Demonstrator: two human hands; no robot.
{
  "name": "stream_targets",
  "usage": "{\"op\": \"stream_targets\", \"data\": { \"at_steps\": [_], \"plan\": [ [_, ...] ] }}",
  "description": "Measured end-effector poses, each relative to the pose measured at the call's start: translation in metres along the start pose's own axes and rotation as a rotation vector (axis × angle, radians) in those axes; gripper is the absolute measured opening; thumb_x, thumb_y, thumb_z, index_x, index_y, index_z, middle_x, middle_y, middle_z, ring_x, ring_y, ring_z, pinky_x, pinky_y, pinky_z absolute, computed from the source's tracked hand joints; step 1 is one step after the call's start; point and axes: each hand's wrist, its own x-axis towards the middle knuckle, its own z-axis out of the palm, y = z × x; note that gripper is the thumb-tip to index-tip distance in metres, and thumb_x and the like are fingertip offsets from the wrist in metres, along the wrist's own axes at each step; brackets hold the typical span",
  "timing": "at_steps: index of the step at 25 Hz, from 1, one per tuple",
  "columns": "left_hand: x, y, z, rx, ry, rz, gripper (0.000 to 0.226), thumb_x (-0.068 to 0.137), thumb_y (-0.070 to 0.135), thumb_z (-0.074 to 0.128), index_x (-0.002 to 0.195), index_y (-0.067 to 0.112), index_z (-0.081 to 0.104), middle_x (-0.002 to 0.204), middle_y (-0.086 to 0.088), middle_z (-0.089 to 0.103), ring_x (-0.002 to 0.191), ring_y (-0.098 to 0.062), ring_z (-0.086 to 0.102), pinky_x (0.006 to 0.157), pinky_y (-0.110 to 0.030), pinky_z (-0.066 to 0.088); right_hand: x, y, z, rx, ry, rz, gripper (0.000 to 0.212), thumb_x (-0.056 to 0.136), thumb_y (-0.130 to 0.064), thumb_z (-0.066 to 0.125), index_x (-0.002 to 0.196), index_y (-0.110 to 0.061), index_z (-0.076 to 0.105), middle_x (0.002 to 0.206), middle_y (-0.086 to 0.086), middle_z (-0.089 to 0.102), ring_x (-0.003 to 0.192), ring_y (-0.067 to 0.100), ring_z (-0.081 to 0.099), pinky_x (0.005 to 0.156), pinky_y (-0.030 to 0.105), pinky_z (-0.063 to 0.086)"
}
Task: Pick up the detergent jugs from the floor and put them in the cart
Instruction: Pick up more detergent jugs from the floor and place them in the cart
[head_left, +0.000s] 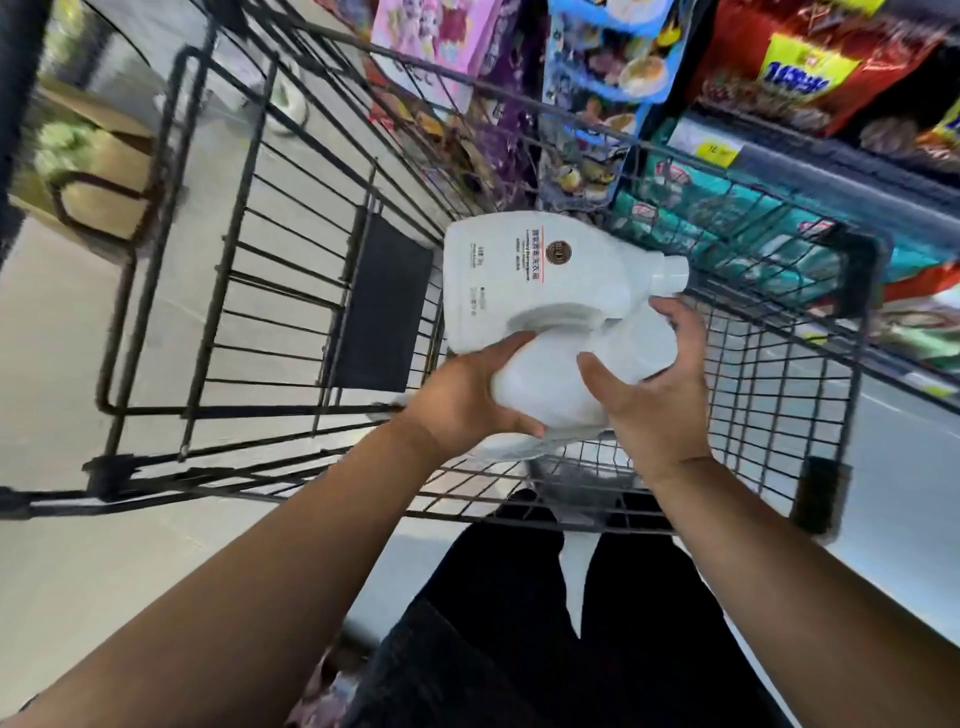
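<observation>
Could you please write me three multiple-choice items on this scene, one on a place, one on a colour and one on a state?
1. Where is the white plastic detergent jug?
A on the floor
B on a shelf
C over the basket of the metal wire shopping cart

2. What colour are the cart's wires?
A black
B red
C yellow

3. How many grips hold the jug?
A one
B both
C neither

Answers:
1. C: the cart's bars show around and below the jug.
2. A: every bar in view is black.
3. B: the left grip and the right grip each curl round the jug's white body.
</observation>
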Motion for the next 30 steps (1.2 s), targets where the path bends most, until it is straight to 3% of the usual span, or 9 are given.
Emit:
{"op": "stream_targets", "data": {
  "at_steps": [4, 9, 11, 14, 17, 20, 23, 25, 30],
  "plan": [
    [0.02, -0.029, 0.011, 0.0, -0.026, 0.006, 0.09, 0.059, 0.028, 0.091, 0.136, 0.04, 0.047, 0.127, 0.012, 0.061, 0.114, -0.011, 0.054, 0.1, -0.024, 0.041, 0.005, 0.025, 0.016, -0.082, -0.007, 0.014, 0.074, 0.059, -0.036, 0.081, 0.122, -0.039, 0.041, 0.107, -0.022, 0.053, 0.104, 0.01, 0.055, 0.088, 0.026, 0.048],
    [0.044, -0.058, 0.023, 0.072, -0.072, -0.025, 0.088, 0.055, 0.028, 0.089, 0.127, 0.05, 0.043, 0.119, 0.014, 0.065, 0.11, -0.018, 0.06, 0.098, -0.035, 0.048, 0.005, 0.052, 0.039, -0.154, 0.024, 0.039, 0.06, 0.063, -0.036, 0.081, 0.112, -0.037, 0.046, 0.095, -0.031, 0.052, 0.084, -0.003, 0.054, 0.072, 0.004, 0.039],
    [0.047, -0.065, 0.019, 0.058, -0.085, -0.026, 0.085, 0.061, 0.02, 0.088, 0.129, 0.046, 0.045, 0.124, 0.01, 0.063, 0.114, -0.021, 0.058, 0.103, -0.033, 0.045, 0.004, 0.054, 0.05, -0.153, 0.036, 0.031, 0.054, 0.067, -0.032, 0.082, 0.109, -0.035, 0.047, 0.095, -0.027, 0.052, 0.087, 0.002, 0.054, 0.07, 0.001, 0.037],
    [0.047, -0.073, 0.007, 0.155, -0.136, -0.037, 0.093, 0.065, 0.026, 0.086, 0.144, 0.032, 0.036, 0.137, 0.002, 0.054, 0.122, -0.021, 0.052, 0.104, -0.026, 0.038, -0.001, 0.049, 0.066, -0.23, -0.015, -0.029, 0.052, 0.069, -0.03, 0.084, 0.111, -0.025, 0.054, 0.1, -0.018, 0.057, 0.095, 0.011, 0.054, 0.077, 0.012, 0.041],
    [0.044, -0.078, -0.002, 0.248, -0.095, -0.031, 0.082, 0.054, 0.038, 0.085, 0.127, 0.036, 0.047, 0.117, 0.001, 0.064, 0.105, -0.021, 0.062, 0.093, -0.035, 0.052, -0.006, 0.043, 0.075, -0.29, -0.099, -0.093, 0.062, 0.062, -0.036, 0.088, 0.114, -0.017, 0.059, 0.107, -0.009, 0.063, 0.098, 0.014, 0.059, 0.083, 0.024, 0.046],
    [0.035, -0.08, -0.017, 0.104, -0.016, -0.101, 0.092, 0.055, 0.031, 0.091, 0.136, 0.029, 0.048, 0.123, 0.002, 0.055, 0.112, -0.014, 0.055, 0.098, -0.025, 0.043, -0.009, 0.038, 0.077, -0.258, -0.206, -0.108, 0.069, 0.062, -0.033, 0.089, 0.121, -0.019, 0.057, 0.117, -0.005, 0.063, 0.11, 0.011, 0.058, 0.093, 0.03, 0.049],
    [0.021, -0.08, -0.032, 0.098, 0.031, -0.084, 0.096, 0.055, 0.027, 0.094, 0.14, 0.024, 0.048, 0.132, -0.001, 0.053, 0.117, -0.016, 0.052, 0.105, -0.029, 0.041, -0.007, 0.03, 0.068, -0.209, -0.227, -0.088, 0.073, 0.065, -0.034, 0.087, 0.128, -0.023, 0.052, 0.124, -0.006, 0.062, 0.117, 0.008, 0.055, 0.097, 0.033, 0.049],
    [0.012, -0.072, -0.036, 0.03, 0.063, -0.069, 0.095, 0.053, 0.031, 0.094, 0.137, 0.027, 0.051, 0.128, 0.004, 0.055, 0.112, -0.012, 0.053, 0.1, -0.028, 0.044, -0.005, 0.025, 0.055, -0.178, -0.23, -0.072, 0.072, 0.067, -0.036, 0.085, 0.128, -0.025, 0.05, 0.125, -0.005, 0.061, 0.117, 0.009, 0.054, 0.097, 0.037, 0.049],
    [-0.005, -0.021, -0.037, -0.085, 0.099, 0.061, 0.085, 0.057, 0.035, 0.091, 0.133, 0.034, 0.053, 0.123, 0.011, 0.052, 0.114, -0.006, 0.051, 0.099, -0.022, 0.041, -0.015, 0.007, 0.014, -0.17, -0.206, -0.056, 0.071, 0.072, -0.027, 0.084, 0.133, -0.03, 0.046, 0.125, -0.009, 0.057, 0.116, 0.009, 0.053, 0.093, 0.018, 0.043]
  ]
}}
